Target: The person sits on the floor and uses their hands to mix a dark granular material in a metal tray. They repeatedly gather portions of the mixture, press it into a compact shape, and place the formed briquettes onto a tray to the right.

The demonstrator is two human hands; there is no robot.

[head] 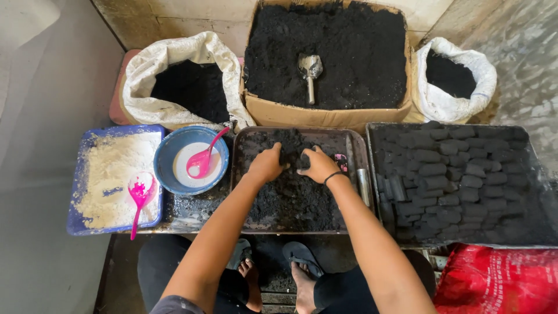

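Sitting low over a grey concrete floor (35,174), trays lining up before a cardboard box (325,113) of black powder and two white sacks (174,52). Showing at right only part of a red bag (500,279) (cut off by the frame). Fingertips burying in powder, hard to make out. Left hand (266,164) and right hand (318,164) reaching forward side by side, clenching a clump of black powder (290,148) in the middle brown tray (354,151).

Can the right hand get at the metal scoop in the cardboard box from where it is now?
Probably yes. The right hand is in the black mix on the tray, and the metal scoop lies uncovered just beyond, in the open cardboard box. Nothing stands between.
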